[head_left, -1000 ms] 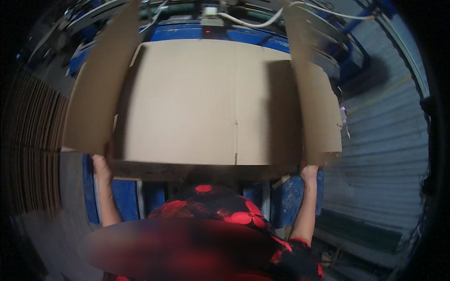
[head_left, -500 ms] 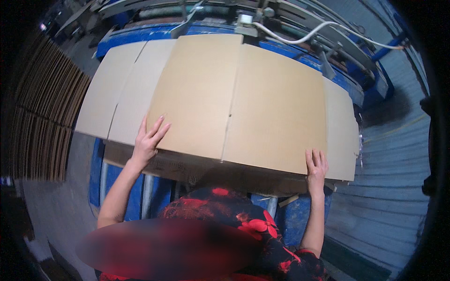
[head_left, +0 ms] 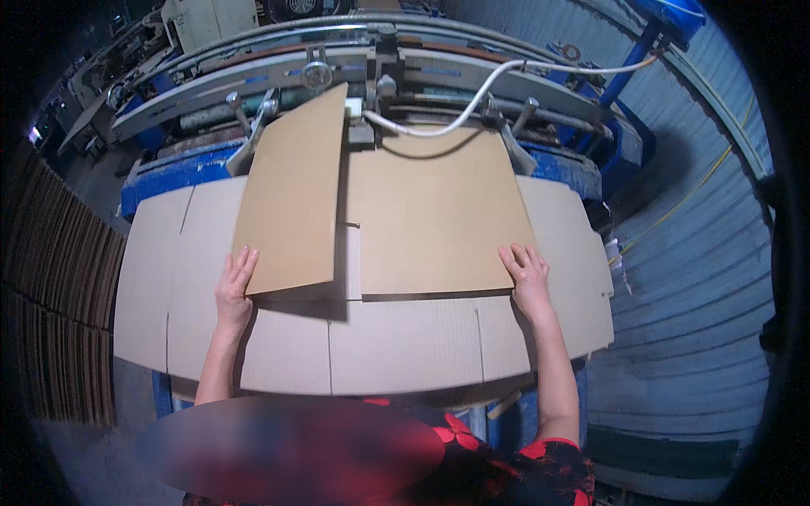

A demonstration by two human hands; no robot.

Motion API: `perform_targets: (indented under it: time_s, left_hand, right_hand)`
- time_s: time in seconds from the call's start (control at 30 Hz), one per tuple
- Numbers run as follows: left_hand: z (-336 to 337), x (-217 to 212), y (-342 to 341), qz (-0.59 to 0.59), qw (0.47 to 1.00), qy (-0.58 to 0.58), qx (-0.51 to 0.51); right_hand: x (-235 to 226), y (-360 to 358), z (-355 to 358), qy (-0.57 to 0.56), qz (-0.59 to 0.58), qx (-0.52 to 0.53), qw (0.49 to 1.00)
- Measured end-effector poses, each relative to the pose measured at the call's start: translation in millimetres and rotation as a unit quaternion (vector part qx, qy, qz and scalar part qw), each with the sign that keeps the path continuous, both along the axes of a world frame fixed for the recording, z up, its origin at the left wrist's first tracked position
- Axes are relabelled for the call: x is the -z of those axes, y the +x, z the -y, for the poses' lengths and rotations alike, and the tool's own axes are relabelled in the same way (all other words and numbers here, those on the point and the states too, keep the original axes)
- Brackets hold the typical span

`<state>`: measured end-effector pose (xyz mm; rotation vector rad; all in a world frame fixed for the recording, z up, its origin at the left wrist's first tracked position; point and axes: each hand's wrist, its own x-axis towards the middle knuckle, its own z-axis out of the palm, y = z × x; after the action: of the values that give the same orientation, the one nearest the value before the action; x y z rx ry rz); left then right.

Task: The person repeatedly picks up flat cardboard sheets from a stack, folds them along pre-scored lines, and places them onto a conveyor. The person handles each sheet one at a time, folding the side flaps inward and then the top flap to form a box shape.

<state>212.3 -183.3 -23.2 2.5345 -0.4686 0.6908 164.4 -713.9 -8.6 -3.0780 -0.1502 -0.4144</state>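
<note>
A tan folded cardboard box blank [head_left: 439, 228] lies with its far end at the machine. Its left panel [head_left: 295, 194] stands tilted up, a dark gap between it and the flatter right panel. At the near left corner, my left hand [head_left: 234, 291] is closed on the tilted panel's edge, fingertips on top. My right hand [head_left: 525, 274] grips the near right corner in the same way; its thumb is hidden. Beneath the blank, paler flat cardboard sheets [head_left: 287, 350] with slits spread out to both sides, under my forearms.
A blue and grey machine [head_left: 337, 63] with rollers, rails and metal guides stands at the far side. A white cable [head_left: 485, 93] arches over the blank. Tall stacks of cardboard [head_left: 63, 253] stand at the left. Corrugated metal sheeting [head_left: 683, 278] lines the right.
The tan blank has moved away from me, its far end now between the machine's guides. Its left panel has tilted up. Pale sheets now show underneath, and more of the machine is in view.
</note>
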Motion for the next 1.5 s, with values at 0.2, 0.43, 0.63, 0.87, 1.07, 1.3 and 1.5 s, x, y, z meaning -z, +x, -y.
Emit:
perform_targets:
  time_s: [0.2, 0.43, 0.63, 0.87, 1.07, 1.3, 1.5]
  left_hand:
    - [11.2, 6.4, 104.2, -0.031, 0.999, 0.019, -0.013]
    - [32.0, -10.2, 212.8, -0.071, 0.991, 0.099, -0.053]
    - [-28.6, -8.9, 105.0, -0.058, 0.983, 0.147, -0.088]
    - [-195.5, 49.6, -105.3, -0.059, 0.761, -0.156, -0.627]
    - [-216.4, 69.0, -110.2, -0.061, 0.685, -0.390, -0.612]
    - [-212.8, 10.2, -124.8, 0.018, 0.652, -0.661, -0.369]
    - [-216.1, -34.5, -147.8, 0.068, 0.800, -0.445, -0.398]
  right_hand:
    - [-1.8, 112.6, 17.7, 0.026, 0.001, -0.018, 1.000]
    - [-4.5, 230.2, 27.0, 0.001, 0.028, -0.013, 1.000]
    - [-12.9, 137.4, 63.5, 0.111, 0.066, 0.035, 0.991]
    - [10.2, -125.4, 60.6, 0.037, 0.370, 0.412, 0.832]
    - [47.9, -130.4, 52.9, 0.623, 0.339, 0.395, 0.584]
    - [19.3, -141.4, 50.1, 0.702, 0.351, 0.293, 0.546]
    - [-27.1, -151.0, 18.5, 0.855, 0.357, 0.138, 0.349]
